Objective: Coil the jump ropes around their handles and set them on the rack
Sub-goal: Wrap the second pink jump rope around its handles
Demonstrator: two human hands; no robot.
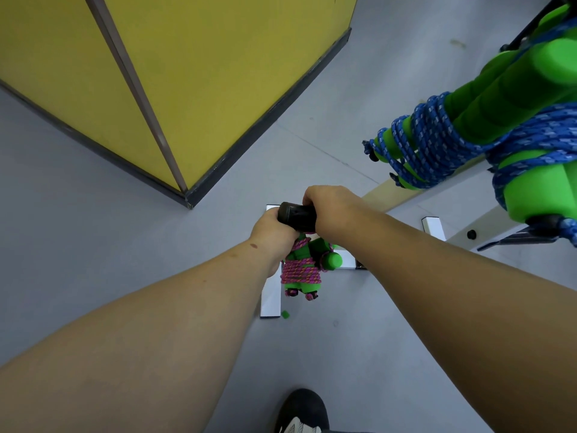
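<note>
Both arms stretch forward, left hand (274,228) and right hand (331,210) seemingly clenched.

The coiled ropes are a pink cord (300,271) flecked with orange and a blue cord (427,142) with pale dashes, both wound on bright green foam handles (496,98), beside a yellow wall (199,73), grey floor (93,245) and a dark, perhaps black, bar end (296,216).

Both forearms are running out of the bottom corners. The left hand (271,229) and right hand (331,210) are covering most of a short black cylindrical grip (296,216), hiding their own fingers and whatever the grip attaches to. The pink rope wound around green foam handles (302,270) is partly hiding beneath the hands. The blue rope bundles on green foam handles (487,132) are blurring and getting cropped at the right edge. A black shoe (301,412) is getting cropped at the bottom.
</note>
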